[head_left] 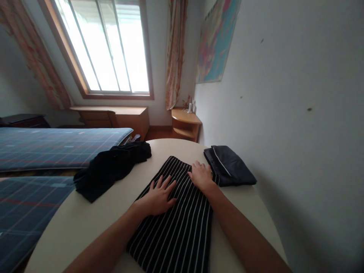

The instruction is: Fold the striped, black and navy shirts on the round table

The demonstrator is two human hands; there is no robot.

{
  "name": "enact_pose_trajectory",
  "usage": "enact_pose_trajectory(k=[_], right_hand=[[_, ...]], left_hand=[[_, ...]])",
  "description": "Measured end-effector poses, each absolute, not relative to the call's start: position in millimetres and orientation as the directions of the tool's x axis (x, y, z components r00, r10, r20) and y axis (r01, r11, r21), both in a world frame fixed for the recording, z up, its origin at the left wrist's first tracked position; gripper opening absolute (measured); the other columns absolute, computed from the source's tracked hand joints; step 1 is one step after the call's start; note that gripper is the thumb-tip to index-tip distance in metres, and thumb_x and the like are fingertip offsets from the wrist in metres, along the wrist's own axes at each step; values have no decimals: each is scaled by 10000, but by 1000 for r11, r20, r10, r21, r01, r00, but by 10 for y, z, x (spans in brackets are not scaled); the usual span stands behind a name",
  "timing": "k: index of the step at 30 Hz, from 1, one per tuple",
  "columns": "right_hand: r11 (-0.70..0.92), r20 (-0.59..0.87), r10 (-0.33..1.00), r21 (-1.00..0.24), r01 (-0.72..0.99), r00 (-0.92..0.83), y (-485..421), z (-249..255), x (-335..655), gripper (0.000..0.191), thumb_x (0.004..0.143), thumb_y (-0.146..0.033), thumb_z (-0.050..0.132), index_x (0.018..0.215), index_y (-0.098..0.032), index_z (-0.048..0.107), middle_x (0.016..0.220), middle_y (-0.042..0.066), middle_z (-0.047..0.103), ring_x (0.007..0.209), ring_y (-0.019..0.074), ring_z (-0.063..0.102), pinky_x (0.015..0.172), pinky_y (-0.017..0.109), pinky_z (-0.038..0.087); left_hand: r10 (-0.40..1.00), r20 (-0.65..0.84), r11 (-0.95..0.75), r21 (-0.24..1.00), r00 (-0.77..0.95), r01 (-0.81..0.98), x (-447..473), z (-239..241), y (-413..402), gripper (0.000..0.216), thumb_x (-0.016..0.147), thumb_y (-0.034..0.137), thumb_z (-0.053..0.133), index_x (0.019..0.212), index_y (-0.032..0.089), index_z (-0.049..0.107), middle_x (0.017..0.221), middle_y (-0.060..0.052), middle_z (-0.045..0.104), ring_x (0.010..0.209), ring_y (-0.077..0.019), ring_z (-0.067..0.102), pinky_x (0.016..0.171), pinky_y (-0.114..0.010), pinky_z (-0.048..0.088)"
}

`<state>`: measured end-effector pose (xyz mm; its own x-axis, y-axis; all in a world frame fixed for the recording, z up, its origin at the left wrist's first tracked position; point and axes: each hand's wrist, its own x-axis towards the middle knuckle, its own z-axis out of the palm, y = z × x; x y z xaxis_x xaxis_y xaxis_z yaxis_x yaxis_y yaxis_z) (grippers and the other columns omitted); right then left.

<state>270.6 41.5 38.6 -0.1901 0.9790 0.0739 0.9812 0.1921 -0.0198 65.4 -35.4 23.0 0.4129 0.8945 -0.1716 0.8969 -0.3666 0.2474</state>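
A black garment with thin white stripes (pixel 182 212) lies spread as a long flat panel on a round cream table (pixel 113 216). My left hand (pixel 159 196) rests flat on its left side with the fingers spread. Near the far right corner of the striped cloth, my right hand (pixel 201 174) presses down with its fingers apart. Just beyond that hand sits a folded dark navy garment (pixel 233 167) with a pale line across it. A crumpled black garment (pixel 110 168) lies at the table's left edge.
Two beds with blue plaid mattresses (pixel 57 148) stand to the left. A white wall (pixel 298 132) runs close along the right. Behind the table are a wooden corner shelf (pixel 186 115), a wooden desk (pixel 127 110) and a bright window (pixel 108 49).
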Motion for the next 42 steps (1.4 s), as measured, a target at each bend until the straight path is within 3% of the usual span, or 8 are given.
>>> enact_pose_trajectory(k=[5, 9, 15, 20, 24, 29, 36, 42], right_hand=[[556, -88, 800, -260, 789, -593, 296, 397, 2525, 650, 986, -602, 342, 1545, -271, 327, 1631, 78, 175, 1493, 322, 145, 1189, 524, 114], [498, -155, 814, -309, 810, -559, 279, 240, 2437, 741, 944, -702, 316, 1566, -304, 257, 1646, 55, 88, 1505, 341, 32, 1182, 578, 36], [303, -27, 947, -267, 915, -321, 377, 20, 2440, 749, 945, -712, 260, 1560, -285, 282, 1644, 61, 114, 1499, 362, 49, 1168, 598, 28], [205, 45, 979, -229, 952, -199, 349, 3, 2406, 761, 946, -674, 318, 1548, -208, 328, 1625, 115, 187, 1482, 403, 96, 1160, 607, 17], [399, 219, 907, -172, 901, -360, 272, 33, 2333, 601, 1010, -511, 274, 1497, -195, 427, 1608, 79, 255, 1493, 303, 130, 1189, 530, -20], [510, 142, 860, -254, 822, -490, 248, 4, 2302, 562, 1031, -527, 203, 1480, -294, 446, 1573, 31, 348, 1477, 257, 217, 1196, 483, 100], [495, 186, 869, -302, 815, -458, 304, -3, 2369, 518, 1041, -489, 245, 1435, -282, 508, 1532, 26, 420, 1451, 219, 280, 1196, 427, 122], [284, 176, 954, -274, 919, -242, 350, -39, 2522, 561, 1012, -548, 301, 1465, -267, 476, 1564, 40, 365, 1455, 300, 252, 1180, 487, 137]], left_hand=[[913, -108, -371, 179, 394, 911, 509, 298, -265, 691, 934, 427, 468, 1557, 184, 290, 1627, -157, 117, 1493, -379, 62, 1177, -566, 159], [979, -38, -193, 112, 198, 975, 742, 305, -483, 675, 942, 450, 435, 1529, 129, 346, 1613, -205, 143, 1469, -461, 104, 1112, -645, 223], [982, -7, -183, 185, 187, 966, 980, 83, -594, 802, 933, 633, 370, 1572, 167, 240, 1619, -186, 110, 1460, -486, 91, 1095, -706, 176], [942, 68, -334, 193, 327, 923, 803, 23, -492, 741, 948, 602, 386, 1565, 211, 268, 1621, -121, 196, 1489, -403, 95, 1167, -622, 134], [910, 153, -411, 201, 386, 889, 741, 69, -531, 651, 939, 496, 453, 1506, 183, 385, 1593, -98, 301, 1481, -346, 206, 1198, -545, 165], [881, 226, -463, 232, 416, 856, 776, 144, -728, 475, 917, 423, 496, 1317, 182, 583, 1463, -103, 501, 1402, -290, 383, 1204, -479, 225], [809, 66, -580, 248, 584, 776, 821, 87, -1000, 780, 879, 612, 551, 1555, 342, 269, 1644, -103, 92, 1486, -429, 60, 1159, -654, 154], [755, 50, -642, 259, 654, 721, 738, 119, -994, 695, 931, 641, 447, 1550, 413, 228, 1648, -66, 83, 1480, -445, 39, 1129, -700, 155]])
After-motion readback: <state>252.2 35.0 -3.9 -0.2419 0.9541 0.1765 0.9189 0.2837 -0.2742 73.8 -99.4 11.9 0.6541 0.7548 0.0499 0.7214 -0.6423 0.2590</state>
